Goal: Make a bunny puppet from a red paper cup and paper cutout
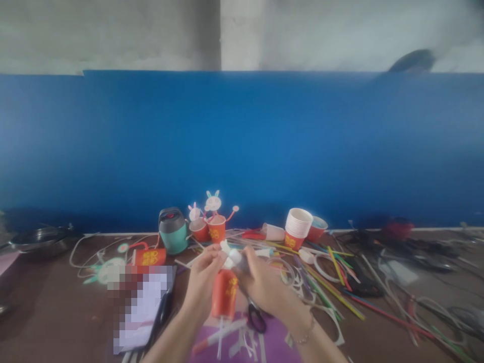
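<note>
My left hand [206, 272] is closed in a pinch on a small white piece [227, 250], whose kind is blurred. Facing it, my right hand [261, 280] has its fingers curled round something whitish and grey that I cannot make out. Just beneath my fingers is a red paper cup [224, 295] with gold characters; a thin pale strip hangs from its lower end. Black-handled scissors [256, 318] show below my right hand, their blades partly hidden. A marker with a red end [219, 337] lies on a purple sheet [274, 343] with white scraps.
Behind stand a green-and-black container [173, 231], red cups with rabbit figures [217, 229] and a stack of paper cups [298, 227]. Left are a tipped red cup [149, 258] and a tablet-like device [145, 312]. Coloured sticks [336, 292] and cables [434, 307] clutter the right.
</note>
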`<state>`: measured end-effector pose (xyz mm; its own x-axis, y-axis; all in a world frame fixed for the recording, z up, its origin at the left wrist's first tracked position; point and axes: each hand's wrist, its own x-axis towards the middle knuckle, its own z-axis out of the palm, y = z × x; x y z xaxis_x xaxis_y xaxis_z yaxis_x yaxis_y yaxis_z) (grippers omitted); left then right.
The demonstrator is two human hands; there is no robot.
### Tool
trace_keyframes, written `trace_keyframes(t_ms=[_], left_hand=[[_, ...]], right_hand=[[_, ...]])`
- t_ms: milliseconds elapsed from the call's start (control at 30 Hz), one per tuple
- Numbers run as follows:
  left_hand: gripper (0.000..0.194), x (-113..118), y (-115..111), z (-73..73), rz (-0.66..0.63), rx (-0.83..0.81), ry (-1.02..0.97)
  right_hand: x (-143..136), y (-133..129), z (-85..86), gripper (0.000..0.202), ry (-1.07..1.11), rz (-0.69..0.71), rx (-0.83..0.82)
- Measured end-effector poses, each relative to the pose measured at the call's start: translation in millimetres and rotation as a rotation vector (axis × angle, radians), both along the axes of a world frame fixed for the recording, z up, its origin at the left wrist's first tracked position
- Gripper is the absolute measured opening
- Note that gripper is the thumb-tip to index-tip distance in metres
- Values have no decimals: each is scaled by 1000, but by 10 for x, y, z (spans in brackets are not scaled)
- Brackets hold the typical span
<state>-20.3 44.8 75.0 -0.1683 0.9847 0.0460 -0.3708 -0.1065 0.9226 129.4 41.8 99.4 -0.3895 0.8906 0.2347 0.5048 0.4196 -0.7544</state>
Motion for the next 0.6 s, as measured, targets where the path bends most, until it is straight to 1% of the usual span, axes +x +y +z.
trace_keyframes(t_ms=[133, 267, 400, 500, 600], left_hand=[[27, 6, -27, 41, 37, -15, 76], [26, 10, -46, 63, 44, -21, 99], [25, 9, -32, 42, 44, -4, 99], [24, 8, -20, 16, 30, 16, 69], [22, 5, -12, -3, 18, 36, 56]], right_hand=[[7, 4, 3, 14, -29, -20, 12], [2, -4, 16, 16, -68, -44, 29], [-25, -16, 18, 20, -119, -83, 48], [-45, -8, -13, 24, -147, -107, 56], [-58, 4, -57, 26, -162, -136, 101]])
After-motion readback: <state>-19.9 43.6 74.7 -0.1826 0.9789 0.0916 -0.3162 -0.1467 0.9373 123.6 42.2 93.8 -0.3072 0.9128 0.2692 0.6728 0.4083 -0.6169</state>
